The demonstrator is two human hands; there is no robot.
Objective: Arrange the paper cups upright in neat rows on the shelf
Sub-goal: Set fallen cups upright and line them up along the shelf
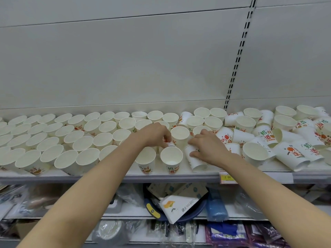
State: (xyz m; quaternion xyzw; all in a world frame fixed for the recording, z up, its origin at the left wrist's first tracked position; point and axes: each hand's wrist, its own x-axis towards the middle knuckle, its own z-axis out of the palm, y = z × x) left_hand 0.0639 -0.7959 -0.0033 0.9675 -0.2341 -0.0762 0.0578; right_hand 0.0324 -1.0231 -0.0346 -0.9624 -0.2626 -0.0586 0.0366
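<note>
Grey metal shelf (179,176), front edge carrying a yellow price tag (227,177). Left stretch: white paper cups with red-and-orange print standing upright in rows (53,138), rims touching. Right stretch: a loose heap of the same cups (286,140), many on their sides, some upright among them, crowding close beside the right hand. Below: a lower shelf with a white carton printed with a mango (179,206) and plastic-wrapped goods.

Left hand (154,135) reaches in palm down, fingertips pinching a small cup (171,144) just behind the upright front-row cup (171,159). Right hand (207,147), palm down, fingers curled around a toppled cup (196,162) lying on its side, mouth toward the shelf edge.
</note>
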